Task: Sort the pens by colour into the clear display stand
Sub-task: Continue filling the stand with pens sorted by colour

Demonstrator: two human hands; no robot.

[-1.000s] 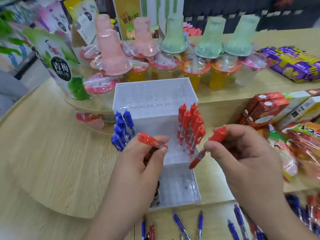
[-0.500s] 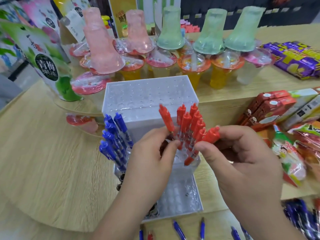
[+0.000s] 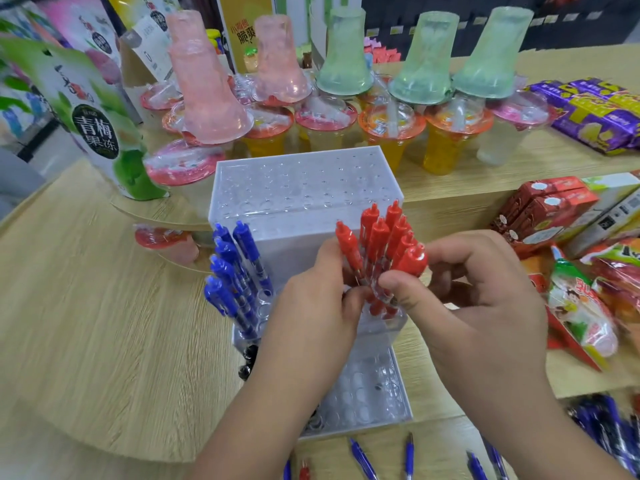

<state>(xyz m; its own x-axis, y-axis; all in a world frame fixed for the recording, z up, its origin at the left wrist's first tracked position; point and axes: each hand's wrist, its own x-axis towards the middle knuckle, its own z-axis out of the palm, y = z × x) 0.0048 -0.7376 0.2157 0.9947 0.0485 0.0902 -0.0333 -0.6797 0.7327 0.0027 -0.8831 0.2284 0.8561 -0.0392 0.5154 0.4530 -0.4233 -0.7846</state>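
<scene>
Both hands are pinching red pens right at the stand: left hand [image 3: 311,299] grips a pen [image 3: 348,245] leaning up-left, right hand [image 3: 478,299] grips one [image 3: 412,261] tilted up, tips pointing down at the holes. Just past the fingers is the red cluster [image 3: 381,230] in the stand [image 3: 298,188].

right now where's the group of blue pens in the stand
In the head view the blue pens stand on the left side of the clear display stand, just left of the left hand, across from the red pens.
</scene>
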